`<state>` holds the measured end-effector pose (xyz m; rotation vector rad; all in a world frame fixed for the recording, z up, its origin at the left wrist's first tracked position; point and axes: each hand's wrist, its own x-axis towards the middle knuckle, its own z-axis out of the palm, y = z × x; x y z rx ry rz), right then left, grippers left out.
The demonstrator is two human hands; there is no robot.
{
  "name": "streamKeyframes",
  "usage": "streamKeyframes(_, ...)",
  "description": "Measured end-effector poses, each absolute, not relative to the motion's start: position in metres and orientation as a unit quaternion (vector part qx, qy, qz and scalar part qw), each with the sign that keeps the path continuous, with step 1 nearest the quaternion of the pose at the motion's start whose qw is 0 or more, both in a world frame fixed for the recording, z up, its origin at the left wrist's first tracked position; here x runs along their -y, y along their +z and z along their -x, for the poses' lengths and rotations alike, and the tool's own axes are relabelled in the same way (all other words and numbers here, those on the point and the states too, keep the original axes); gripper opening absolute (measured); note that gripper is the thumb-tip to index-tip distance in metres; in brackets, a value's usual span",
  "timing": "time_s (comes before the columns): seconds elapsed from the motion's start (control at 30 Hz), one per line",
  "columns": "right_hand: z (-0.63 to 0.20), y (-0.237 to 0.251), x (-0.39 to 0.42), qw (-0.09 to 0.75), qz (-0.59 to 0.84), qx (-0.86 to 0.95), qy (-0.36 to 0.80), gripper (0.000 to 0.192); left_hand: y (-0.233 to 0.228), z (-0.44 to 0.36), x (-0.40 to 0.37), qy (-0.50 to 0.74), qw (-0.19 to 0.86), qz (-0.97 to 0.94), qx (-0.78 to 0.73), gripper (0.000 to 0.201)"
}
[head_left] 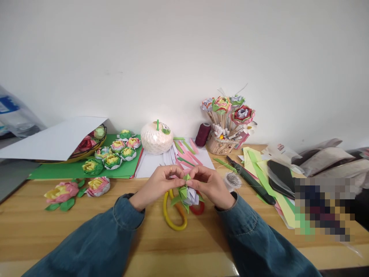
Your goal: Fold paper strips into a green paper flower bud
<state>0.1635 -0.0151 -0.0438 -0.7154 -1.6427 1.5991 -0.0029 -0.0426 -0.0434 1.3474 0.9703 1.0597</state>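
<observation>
Between both hands is a folded paper flower (191, 197) with white petals and green pointed leaves. My left hand (163, 181) pinches its green upper edge from the left. From the right, my right hand (210, 184) pinches the same part, thumbs and fingertips nearly meeting. Below the flower lie scissors (175, 227) with yellow and red handle loops; their blades are largely hidden by the hands and flower. Just past the fingers, pink and green paper strips (191, 156) rest on white paper. A small tub of pins or wire pieces (232, 181) stands by my right wrist.
Several finished paper flowers (112, 159) sit on green sheets at left, with two more (62, 192) nearer. A foam-wrapped round object (157, 137), a maroon thread spool (203, 134) and a pot of stemmed flowers (223, 144) line the wall. A dark-handled cutter (253, 182) and phone (280, 177) lie right.
</observation>
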Motion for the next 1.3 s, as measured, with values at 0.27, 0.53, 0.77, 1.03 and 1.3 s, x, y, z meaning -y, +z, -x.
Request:
streamKeyframes(0.27,-0.1642,-0.0423,0.0155,0.38,0.278,0.655,0.592,0.02,-0.0408,0.0034,0.0426,0.438,0.541,-0.57,-0.436,0.014)
streamKeyframes(0.53,-0.1668,-0.0399,0.0163,0.384,0.308,0.675,0.55,0.016,-0.0418,0.0035,0.0429,0.452,0.515,-0.585,-0.434,0.014)
streamKeyframes(0.77,-0.1651,-0.0374,0.0191,0.379,0.317,0.7,0.516,0.015,-0.0427,0.0043,0.0433,0.437,0.499,-0.604,-0.443,0.011)
streamKeyframes(1.03,-0.1645,-0.0378,0.0198,0.359,0.316,0.667,0.571,0.016,-0.0463,0.0048,0.0425,0.439,0.502,-0.606,-0.434,0.012)
streamKeyframes(1.3,-0.1653,-0.0401,0.019,0.346,0.33,0.708,0.52,0.013,-0.0456,0.0051,0.0423,0.429,0.479,-0.628,-0.439,0.013)
